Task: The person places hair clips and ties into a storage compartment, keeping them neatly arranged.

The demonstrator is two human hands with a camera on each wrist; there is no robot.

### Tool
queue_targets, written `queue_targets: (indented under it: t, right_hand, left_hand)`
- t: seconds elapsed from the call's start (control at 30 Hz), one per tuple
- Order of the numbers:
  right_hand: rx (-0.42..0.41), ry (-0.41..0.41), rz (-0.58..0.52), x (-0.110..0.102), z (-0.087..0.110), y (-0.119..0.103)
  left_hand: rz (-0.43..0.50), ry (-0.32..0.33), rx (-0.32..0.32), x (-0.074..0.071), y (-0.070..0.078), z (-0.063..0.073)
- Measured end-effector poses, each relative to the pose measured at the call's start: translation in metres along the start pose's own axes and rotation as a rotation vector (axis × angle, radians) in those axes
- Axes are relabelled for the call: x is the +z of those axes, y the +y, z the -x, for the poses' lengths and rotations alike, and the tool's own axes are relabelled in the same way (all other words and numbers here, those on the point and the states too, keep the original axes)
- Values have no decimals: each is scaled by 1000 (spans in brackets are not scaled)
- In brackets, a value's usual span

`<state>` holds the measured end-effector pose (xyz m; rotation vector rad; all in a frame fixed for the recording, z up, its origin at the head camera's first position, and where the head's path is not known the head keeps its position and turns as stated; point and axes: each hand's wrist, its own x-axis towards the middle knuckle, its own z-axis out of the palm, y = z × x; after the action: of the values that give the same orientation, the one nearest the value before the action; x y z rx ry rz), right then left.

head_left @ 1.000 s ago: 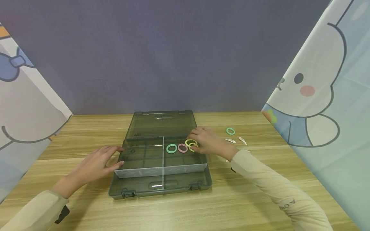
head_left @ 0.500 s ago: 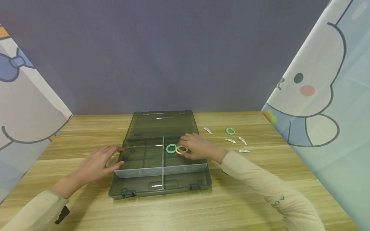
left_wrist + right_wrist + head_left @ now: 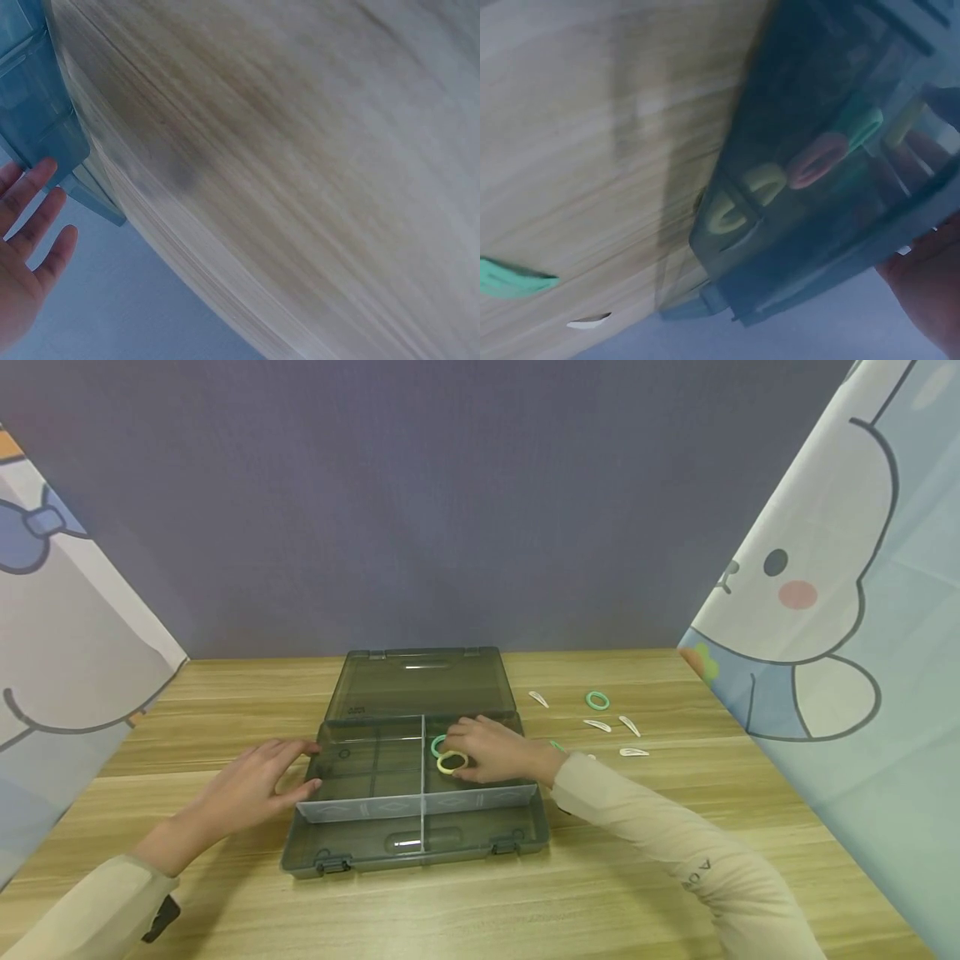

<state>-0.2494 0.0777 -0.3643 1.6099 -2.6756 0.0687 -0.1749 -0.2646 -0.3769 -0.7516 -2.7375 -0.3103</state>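
Across the wooden table (image 3: 300,918), a smoky divided box (image 3: 360,843), lid (image 3: 423,685) laid back. At its left edge, the left hand (image 3: 255,781), fingers spread. Over the right rear compartment (image 3: 438,783), the right hand (image 3: 487,752), pinching a yellow ring (image 3: 450,773) at the fingertips, just in front of a green ring (image 3: 433,746); unclear whether touching the bottom. Farther right, on the table, white clips (image 3: 633,752). Apparently at the step of laying rings out in that compartment; next, probably best to set this one flat, then release.

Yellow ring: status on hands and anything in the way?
Left hand at box edge. Right hand pinching yellow ring over box's right side. Green ring close behind, partly hidden.
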Motion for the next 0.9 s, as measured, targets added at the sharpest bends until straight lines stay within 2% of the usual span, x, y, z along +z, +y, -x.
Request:
queue_targets:
  t: [0.57, 0.9]
  right_hand:
    - [-5, -69, -64, 5, -11, -3]
    - [-7, -63, -87, 12, -15, 0]
  left_hand:
    - [-6, -9, -11, 1, 0, 0]
    - [-2, -3, -11, 2, 0, 0]
